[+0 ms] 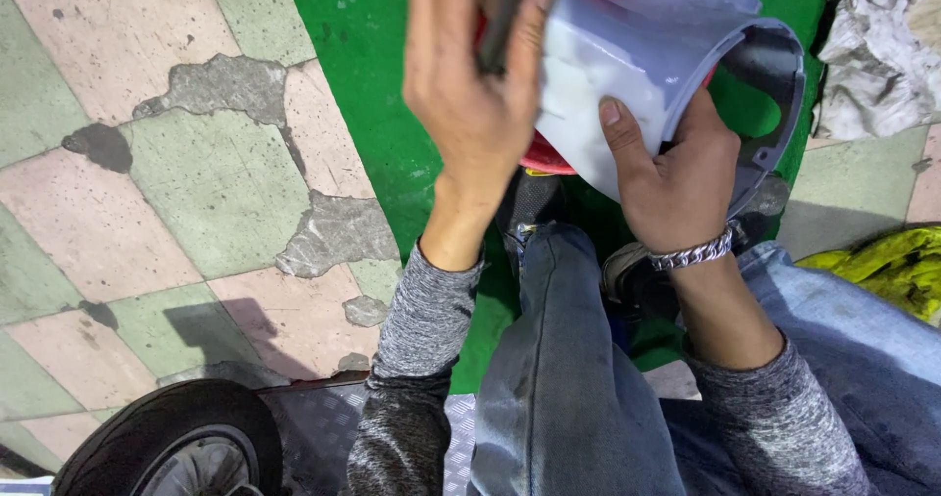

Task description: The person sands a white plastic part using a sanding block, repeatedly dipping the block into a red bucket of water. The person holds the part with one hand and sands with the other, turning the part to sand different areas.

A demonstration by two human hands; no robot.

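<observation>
- Panel (627, 74) — a curved, pale plastic shell with a darker rim — was held up over the knees, above a green mat (363, 84) and in front of something red (549, 155).
- The right hand (676, 177) was clamped on its lower edge, thumb flat on the pale face, fingers hidden behind.
- The left hand (470, 74) was closed round a flat dark tool (510, 16), pressed against the upper face; what kind of tool it was could not be told, as that part was blurred.
- The panel was judged light and fairly stiff, yet thin enough to flex; its face looked smooth and likely slippery, so the rim was thought the surer place for a hold.
- A bracelet (694, 254) was worn on the right wrist, and grey sleeves on both arms.
- A black wheel (167, 442) was seen at the lower left, crumpled cloth (872, 55) at the upper right, and cracked tiles (147, 192) — patched with cement — to the left.
</observation>
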